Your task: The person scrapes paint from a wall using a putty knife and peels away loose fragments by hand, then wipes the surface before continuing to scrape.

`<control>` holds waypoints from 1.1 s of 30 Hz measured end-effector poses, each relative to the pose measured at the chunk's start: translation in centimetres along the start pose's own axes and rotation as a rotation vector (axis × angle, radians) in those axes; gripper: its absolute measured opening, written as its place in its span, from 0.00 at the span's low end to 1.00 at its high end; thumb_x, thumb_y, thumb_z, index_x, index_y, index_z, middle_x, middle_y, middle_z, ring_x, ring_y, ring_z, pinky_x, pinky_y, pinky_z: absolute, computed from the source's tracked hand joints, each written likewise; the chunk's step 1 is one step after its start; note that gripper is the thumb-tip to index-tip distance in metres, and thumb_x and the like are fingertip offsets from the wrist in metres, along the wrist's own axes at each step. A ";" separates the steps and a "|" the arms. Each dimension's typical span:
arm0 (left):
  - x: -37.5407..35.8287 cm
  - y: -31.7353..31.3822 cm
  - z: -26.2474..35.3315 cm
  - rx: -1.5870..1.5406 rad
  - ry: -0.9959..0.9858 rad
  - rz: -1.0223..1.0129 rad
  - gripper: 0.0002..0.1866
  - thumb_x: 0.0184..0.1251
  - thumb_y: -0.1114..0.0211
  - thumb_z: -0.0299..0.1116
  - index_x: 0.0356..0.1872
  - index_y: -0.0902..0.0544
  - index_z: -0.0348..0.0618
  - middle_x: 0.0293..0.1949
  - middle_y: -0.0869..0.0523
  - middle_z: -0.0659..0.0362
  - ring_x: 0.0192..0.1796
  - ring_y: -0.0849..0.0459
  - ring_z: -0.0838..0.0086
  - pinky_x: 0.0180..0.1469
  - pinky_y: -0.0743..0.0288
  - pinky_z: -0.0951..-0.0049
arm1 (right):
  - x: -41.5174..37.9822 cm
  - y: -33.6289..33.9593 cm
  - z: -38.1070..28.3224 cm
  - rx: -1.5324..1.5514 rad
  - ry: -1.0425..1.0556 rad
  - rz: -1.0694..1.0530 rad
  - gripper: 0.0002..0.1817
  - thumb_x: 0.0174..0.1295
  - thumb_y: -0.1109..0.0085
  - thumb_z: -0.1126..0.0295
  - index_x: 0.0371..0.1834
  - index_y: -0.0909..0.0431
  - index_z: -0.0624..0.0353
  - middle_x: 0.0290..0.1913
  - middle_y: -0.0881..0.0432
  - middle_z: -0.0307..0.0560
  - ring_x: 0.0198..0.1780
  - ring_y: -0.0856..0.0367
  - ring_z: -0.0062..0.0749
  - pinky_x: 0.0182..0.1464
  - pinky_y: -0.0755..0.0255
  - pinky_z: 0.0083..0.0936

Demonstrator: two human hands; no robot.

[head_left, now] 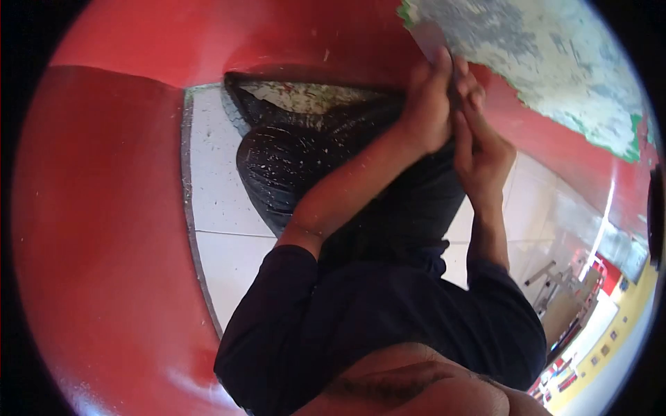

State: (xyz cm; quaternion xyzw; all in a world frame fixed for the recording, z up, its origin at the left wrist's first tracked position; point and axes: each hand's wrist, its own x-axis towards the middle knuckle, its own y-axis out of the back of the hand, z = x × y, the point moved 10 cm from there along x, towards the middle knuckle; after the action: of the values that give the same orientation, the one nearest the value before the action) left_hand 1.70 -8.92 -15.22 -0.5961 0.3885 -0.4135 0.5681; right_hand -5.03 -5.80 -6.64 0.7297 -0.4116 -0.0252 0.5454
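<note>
Up at the top, the scraper (429,40) is right on the border of the bare patch (527,62), its blade angled up and to the left over the ragged edge where red meets pale. Two hands on this one! The dark handle sits between the left hand (427,104) and the right hand (489,156); the left has one digit stretched along it towards the blade, while the right brings bent fingers in from the other side. Squeezed between the pair of them, then, though how far either hand wraps around it, I can't tell. Green paint (633,142) fringes the patch, with the red wall (333,35) running away to the left. Below the forearms, dark trousers (288,156) cover a bent knee dusted with pale flecks, and there's more speckling on the white floor (222,166) beside it. Out at the far right, furniture (569,298) stands near a yellow wall (628,329).
</note>
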 end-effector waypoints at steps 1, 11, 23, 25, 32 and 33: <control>0.3 0.8 -0.4 -0.015 -0.012 -0.012 0.21 0.74 0.52 0.56 0.35 0.30 0.48 0.21 0.33 0.64 0.23 0.27 0.72 0.30 0.26 0.68 | 0.1 -0.2 -0.1 -0.005 0.075 0.056 0.09 0.59 0.38 0.75 0.42 0.15 0.60 0.27 0.18 0.55 0.28 0.18 0.39 0.33 0.26 0.30; -4.9 -2.6 7.5 1.604 -1.304 -0.157 0.20 0.75 0.50 0.51 0.49 0.22 0.46 0.54 0.22 0.48 0.57 0.24 0.53 0.64 0.34 0.46 | -2.9 3.5 5.5 0.342 -0.087 0.115 0.22 0.64 0.43 0.77 0.63 0.25 0.60 0.28 0.16 0.45 0.25 0.22 0.21 0.31 0.28 0.19; -1.9 -11.4 15.2 1.898 -1.671 0.478 0.41 0.71 0.59 0.57 0.75 0.53 0.37 0.75 0.59 0.34 0.76 0.69 0.37 0.70 0.78 0.33 | -12.7 3.4 14.9 0.636 -0.324 0.464 0.22 0.71 0.53 0.73 0.67 0.33 0.71 0.24 0.26 0.35 0.24 0.32 0.13 0.27 0.37 0.12; -0.2 -9.0 9.1 2.331 -1.777 0.068 0.39 0.70 0.55 0.59 0.76 0.48 0.51 0.77 0.60 0.45 0.78 0.67 0.43 0.68 0.75 0.27 | -14.0 2.3 16.7 0.770 -0.443 0.476 0.23 0.72 0.53 0.73 0.67 0.34 0.70 0.24 0.27 0.34 0.24 0.33 0.13 0.26 0.39 0.12; -0.7 -13.4 13.1 2.700 -1.886 -0.070 0.44 0.63 0.49 0.66 0.76 0.49 0.56 0.78 0.64 0.53 0.78 0.68 0.48 0.67 0.76 0.24 | -16.3 -2.0 19.9 0.715 -0.382 0.425 0.22 0.70 0.52 0.75 0.67 0.32 0.68 0.24 0.26 0.36 0.24 0.31 0.15 0.27 0.36 0.14; -1.3 -16.2 16.4 2.437 -1.799 0.199 0.46 0.65 0.50 0.64 0.77 0.53 0.47 0.78 0.64 0.48 0.78 0.69 0.46 0.68 0.75 0.26 | -16.0 -2.2 19.7 0.679 -0.330 0.427 0.22 0.69 0.51 0.75 0.66 0.31 0.68 0.24 0.25 0.37 0.24 0.30 0.15 0.27 0.35 0.14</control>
State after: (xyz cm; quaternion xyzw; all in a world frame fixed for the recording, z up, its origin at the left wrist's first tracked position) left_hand 16.42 -1.00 0.66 0.2044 -0.6081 0.0566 0.7650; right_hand -23.94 -10.85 -22.99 0.7524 -0.6199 0.1090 0.1942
